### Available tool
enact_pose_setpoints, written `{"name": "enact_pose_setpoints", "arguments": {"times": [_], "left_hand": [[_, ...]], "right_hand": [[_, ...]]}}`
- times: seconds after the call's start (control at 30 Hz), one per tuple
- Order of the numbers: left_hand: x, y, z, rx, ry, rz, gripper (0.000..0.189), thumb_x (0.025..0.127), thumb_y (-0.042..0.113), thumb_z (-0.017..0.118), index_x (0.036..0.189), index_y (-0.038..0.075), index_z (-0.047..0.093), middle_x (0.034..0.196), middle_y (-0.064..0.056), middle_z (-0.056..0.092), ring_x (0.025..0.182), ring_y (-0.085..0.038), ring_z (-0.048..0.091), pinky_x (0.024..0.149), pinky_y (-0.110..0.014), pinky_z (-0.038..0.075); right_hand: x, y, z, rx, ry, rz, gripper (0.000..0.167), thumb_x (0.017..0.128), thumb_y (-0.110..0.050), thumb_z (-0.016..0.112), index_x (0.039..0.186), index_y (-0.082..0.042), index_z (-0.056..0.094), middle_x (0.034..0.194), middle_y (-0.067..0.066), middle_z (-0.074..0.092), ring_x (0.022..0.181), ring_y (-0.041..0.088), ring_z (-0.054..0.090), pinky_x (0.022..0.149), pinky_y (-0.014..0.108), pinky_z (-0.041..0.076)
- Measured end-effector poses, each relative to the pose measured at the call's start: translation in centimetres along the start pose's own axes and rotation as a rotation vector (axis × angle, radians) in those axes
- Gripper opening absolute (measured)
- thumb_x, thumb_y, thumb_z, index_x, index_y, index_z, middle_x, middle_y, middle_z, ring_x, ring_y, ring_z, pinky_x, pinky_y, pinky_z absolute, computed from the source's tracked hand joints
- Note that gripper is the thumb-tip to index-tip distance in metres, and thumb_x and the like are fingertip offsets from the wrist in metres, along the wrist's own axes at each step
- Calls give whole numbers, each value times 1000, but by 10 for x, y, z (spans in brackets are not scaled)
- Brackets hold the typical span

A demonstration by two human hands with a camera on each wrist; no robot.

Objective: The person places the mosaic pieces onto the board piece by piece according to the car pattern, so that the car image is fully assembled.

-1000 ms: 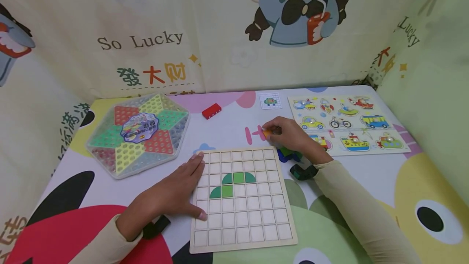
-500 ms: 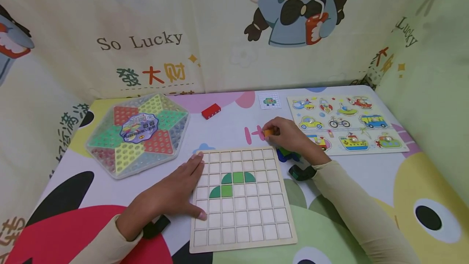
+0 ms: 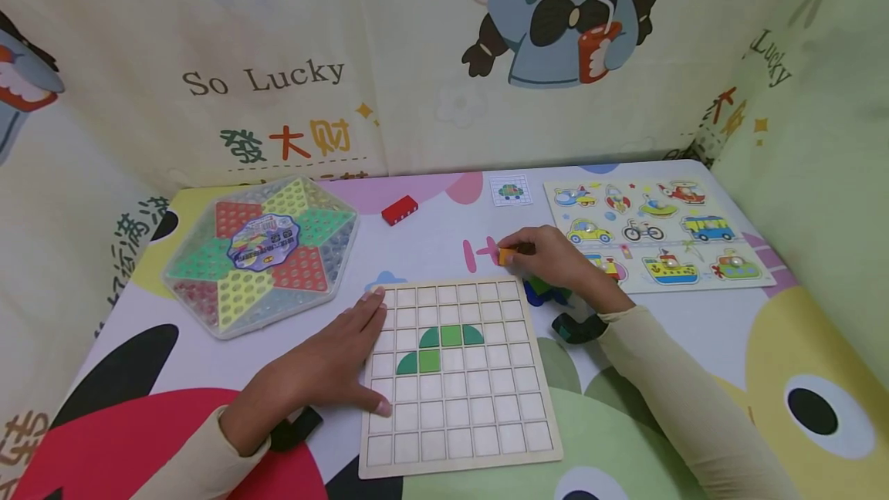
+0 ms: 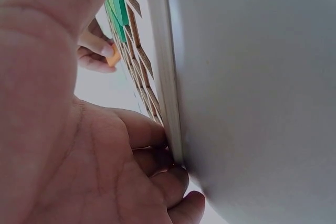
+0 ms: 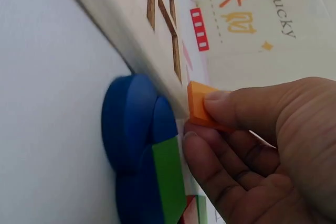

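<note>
A wooden grid board (image 3: 461, 417) lies in front of me, with several green square and quarter-round tiles (image 3: 451, 336) set in its cells. My left hand (image 3: 319, 369) rests spread along the board's left edge, thumb and fingertips touching the rim. Beyond the far right corner, my right hand (image 3: 556, 257) pinches an orange tile (image 3: 506, 256) between thumb and fingers. The right wrist view shows this orange tile (image 5: 197, 102) held near the board's corner. Under that hand sit blue curved pieces (image 5: 128, 124) and a green tile (image 5: 169, 177), partly hidden in the head view.
A hexagonal Chinese checkers box (image 3: 260, 253) stands at the left. Toward the back are a red block (image 3: 400, 211) and a small pattern card (image 3: 511, 191) with a turtle-like picture. A vehicle puzzle board (image 3: 660, 234) lies at the right. A printed cloth hangs behind the table.
The orange tile has shifted and turned slightly in my right fingers, a little toward me, showing more of its face. My left hand and the board stay in place.
</note>
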State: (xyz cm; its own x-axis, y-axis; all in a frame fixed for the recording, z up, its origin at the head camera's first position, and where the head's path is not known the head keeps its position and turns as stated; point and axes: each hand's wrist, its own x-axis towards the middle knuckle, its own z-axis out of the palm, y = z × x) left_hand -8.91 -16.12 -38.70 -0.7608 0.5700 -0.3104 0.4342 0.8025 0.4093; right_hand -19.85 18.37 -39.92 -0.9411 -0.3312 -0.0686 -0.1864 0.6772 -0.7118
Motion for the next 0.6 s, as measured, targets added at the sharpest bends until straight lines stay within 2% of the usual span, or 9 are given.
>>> {"name": "enact_pose_setpoints", "arguments": {"times": [0.2, 0.6], "left_hand": [[0, 0, 0, -1, 1, -2, 130, 59, 64, 83, 154, 0, 19, 162, -12, 6, 147, -33, 4, 114, -51, 20], [0, 1, 0, -2, 6, 2, 130, 59, 64, 83, 154, 0, 20, 162, -11, 6, 147, -34, 4, 114, -52, 20]], "right_hand": [[-2, -6, 2, 38, -15, -42, 15, 91, -5, 68, 106, -6, 70, 101, 5, 68, 89, 22, 59, 85, 36, 51], [-8, -14, 9, 66, 5, -111, 14, 90, -4, 69, 104, -6, 70, 94, 3, 67, 81, 20, 59, 75, 33, 52]]}}
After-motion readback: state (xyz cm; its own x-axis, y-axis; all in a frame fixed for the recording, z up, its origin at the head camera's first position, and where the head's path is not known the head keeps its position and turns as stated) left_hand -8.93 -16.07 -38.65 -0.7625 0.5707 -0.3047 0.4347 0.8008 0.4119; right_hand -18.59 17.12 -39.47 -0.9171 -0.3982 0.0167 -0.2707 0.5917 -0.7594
